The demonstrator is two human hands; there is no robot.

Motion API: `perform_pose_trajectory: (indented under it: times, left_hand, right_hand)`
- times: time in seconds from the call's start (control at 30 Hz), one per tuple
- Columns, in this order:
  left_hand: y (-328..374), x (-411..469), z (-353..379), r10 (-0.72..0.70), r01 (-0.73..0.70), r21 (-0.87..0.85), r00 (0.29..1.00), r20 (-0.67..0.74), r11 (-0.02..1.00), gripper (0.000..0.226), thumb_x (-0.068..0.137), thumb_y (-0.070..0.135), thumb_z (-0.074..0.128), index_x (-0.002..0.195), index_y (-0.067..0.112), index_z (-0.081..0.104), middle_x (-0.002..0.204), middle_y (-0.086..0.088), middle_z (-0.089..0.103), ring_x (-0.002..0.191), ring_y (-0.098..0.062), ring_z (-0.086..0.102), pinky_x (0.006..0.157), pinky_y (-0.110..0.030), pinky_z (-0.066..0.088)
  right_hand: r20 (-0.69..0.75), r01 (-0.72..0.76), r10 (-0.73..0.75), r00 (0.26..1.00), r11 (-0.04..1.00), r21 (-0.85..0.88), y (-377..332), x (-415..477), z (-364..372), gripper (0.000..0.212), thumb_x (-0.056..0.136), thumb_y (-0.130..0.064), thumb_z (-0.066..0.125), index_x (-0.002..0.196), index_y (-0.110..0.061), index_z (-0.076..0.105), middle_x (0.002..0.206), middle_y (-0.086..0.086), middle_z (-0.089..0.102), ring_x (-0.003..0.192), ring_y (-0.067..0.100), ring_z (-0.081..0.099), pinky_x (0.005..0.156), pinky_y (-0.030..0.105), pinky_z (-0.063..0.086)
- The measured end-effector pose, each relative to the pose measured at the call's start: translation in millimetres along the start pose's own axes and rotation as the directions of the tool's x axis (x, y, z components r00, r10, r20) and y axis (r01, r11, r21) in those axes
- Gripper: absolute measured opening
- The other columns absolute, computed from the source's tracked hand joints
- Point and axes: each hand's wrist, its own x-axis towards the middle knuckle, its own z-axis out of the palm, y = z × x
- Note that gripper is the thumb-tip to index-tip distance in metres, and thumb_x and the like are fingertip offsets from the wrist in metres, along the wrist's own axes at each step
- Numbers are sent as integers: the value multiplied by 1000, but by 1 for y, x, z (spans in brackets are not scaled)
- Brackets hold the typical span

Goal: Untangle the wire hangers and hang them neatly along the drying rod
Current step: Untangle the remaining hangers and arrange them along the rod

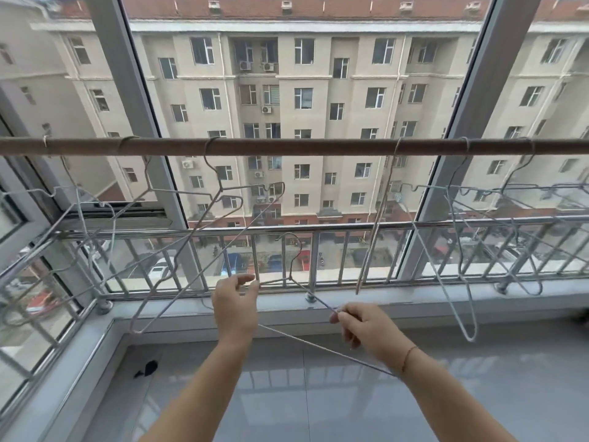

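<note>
A brown drying rod (302,147) runs across the window at mid height. Several thin grey wire hangers hang from it: a tangled pair (204,218) left of centre, another group (79,212) at far left, and a crossed cluster (462,244) on the right. I hold one loose wire hanger (298,250) below the rod, hook pointing up. My left hand (236,306) pinches its left shoulder wire. My right hand (363,327) grips its right arm, and the bottom wire (318,346) slants down past my right wrist.
A steel window railing (318,228) stands behind the hangers, above a grey sill (398,298). Window frame posts (134,100) rise left and right. A small dark object (148,368) lies on the grey tiled floor at lower left.
</note>
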Motion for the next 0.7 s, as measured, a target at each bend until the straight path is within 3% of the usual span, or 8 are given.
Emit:
perform_pose_trajectory:
  times: [0.07,0.13,0.2,0.3,0.47,0.7]
  left_hand:
    - [17,-17,12,-96,111,-196,992,83,974,6,87,24,64,87,19,68,86,3,68,87,-20,63,75,-24,48]
    - [33,-33,23,-176,270,-327,941,290,905,18,88,28,63,78,15,70,77,0,70,75,-16,62,72,-26,50]
    - [49,-43,28,-163,328,-392,902,400,860,25,88,28,62,73,10,72,69,-3,70,64,-15,60,68,-28,51]
    - [72,-45,25,-109,312,-465,904,413,828,24,89,25,61,74,9,72,62,-2,66,55,-12,57,54,-20,50]
    - [117,-37,11,21,260,-571,899,438,778,16,89,22,60,83,16,74,56,4,59,49,-8,55,50,-19,48]
    - [162,-13,9,129,180,-600,891,435,780,15,90,16,59,94,7,70,50,7,58,42,-7,48,45,-15,42]
  right_hand:
    - [-8,-26,27,1000,989,147,-5,-13,17,25,94,-5,43,85,-10,66,59,0,54,54,10,49,52,20,44]
    - [-31,-8,16,999,972,236,-14,-24,31,23,93,-5,45,91,-8,67,59,-1,55,55,8,50,53,18,44]
    - [-79,48,-24,997,947,317,-26,-31,41,21,93,-5,47,93,-8,68,58,-2,54,55,8,50,53,18,43]
    - [-134,142,-93,987,895,423,-48,-38,45,21,92,-6,49,94,-14,68,56,-3,53,55,8,50,51,20,42]
    - [-183,255,-186,965,819,514,-77,-47,39,18,91,-13,53,96,-19,70,55,-3,54,56,10,50,51,20,38]
    - [-284,374,-259,923,774,512,-114,-37,20,19,92,-11,51,102,-12,67,60,7,53,55,12,51,47,19,40]
